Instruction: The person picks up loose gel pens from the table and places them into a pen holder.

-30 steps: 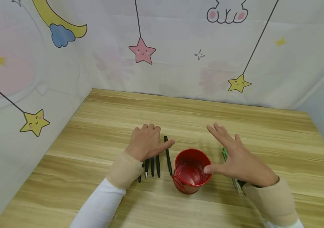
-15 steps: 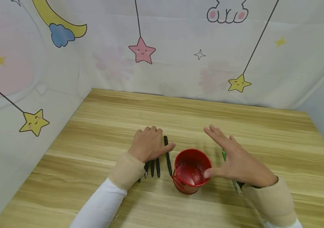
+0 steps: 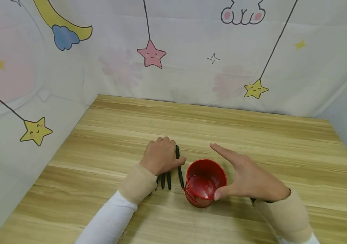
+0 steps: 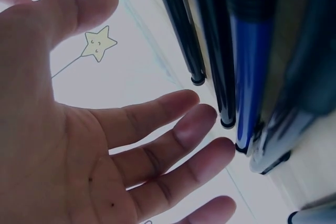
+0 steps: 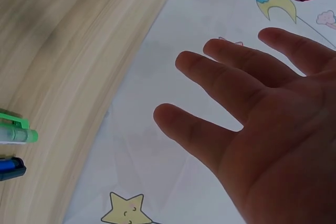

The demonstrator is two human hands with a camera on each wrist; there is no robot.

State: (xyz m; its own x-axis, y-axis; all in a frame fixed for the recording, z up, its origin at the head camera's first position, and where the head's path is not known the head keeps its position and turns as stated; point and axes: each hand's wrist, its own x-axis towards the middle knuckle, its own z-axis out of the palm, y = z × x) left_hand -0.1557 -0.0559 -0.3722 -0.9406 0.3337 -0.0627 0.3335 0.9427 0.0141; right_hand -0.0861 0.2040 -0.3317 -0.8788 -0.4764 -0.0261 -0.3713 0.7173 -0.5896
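A small red bucket stands upright on the table, open at the top. My right hand hovers at its right side with fingers spread; its thumb overlaps the rim in the head view, and I cannot tell whether they touch. To the bucket's left, my left hand hangs over several pens, its fingers loosely bent. The left wrist view shows that palm with nothing held, the fingertips near a blue pen. One black pen lies between the left hand and the bucket. The hand partly hides the other pens.
The right wrist view shows a green pen and a blue pen with a dark end on the table; the right arm hides them in the head view. Cloth walls with printed stars border the wooden table.
My right hand has moved left and slightly towards me, closer to the bucket, covering the green pen. My left hand has shifted slightly right and towards me over the pens. The bucket stays put.
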